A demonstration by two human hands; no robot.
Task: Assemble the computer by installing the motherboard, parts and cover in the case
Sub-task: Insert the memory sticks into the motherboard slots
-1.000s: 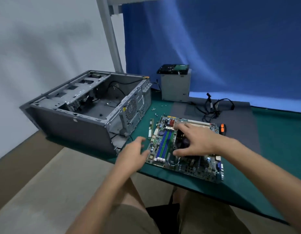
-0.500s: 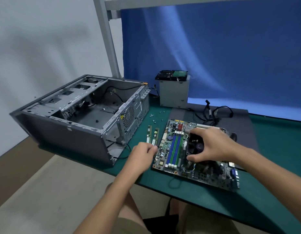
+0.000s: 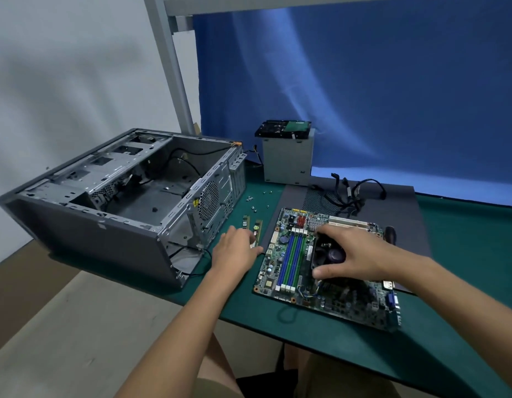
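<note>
The green motherboard (image 3: 292, 262) lies flat on the green table mat, partly over the grey side cover (image 3: 404, 222). My right hand (image 3: 355, 251) grips the black CPU cooler fan (image 3: 329, 254) on the board, thumb at the near side, fingers over the far side. My left hand (image 3: 234, 251) sits at the board's left edge, fingers curled over the near ends of two loose RAM sticks (image 3: 250, 222); whether it pinches one is unclear. The open grey case (image 3: 111, 225) lies on its side at the left, its inside bare apart from cables.
A grey power supply box (image 3: 288, 159) with a hard drive (image 3: 283, 129) on top stands at the back. Black cables (image 3: 349, 191) lie on the cover. Several small screws (image 3: 256, 201) are scattered between case and board. The table's front edge runs close below the motherboard.
My right hand has closed around the cooler fan. My left hand has moved from the board's near left corner up to the RAM sticks. The camera has shifted.
</note>
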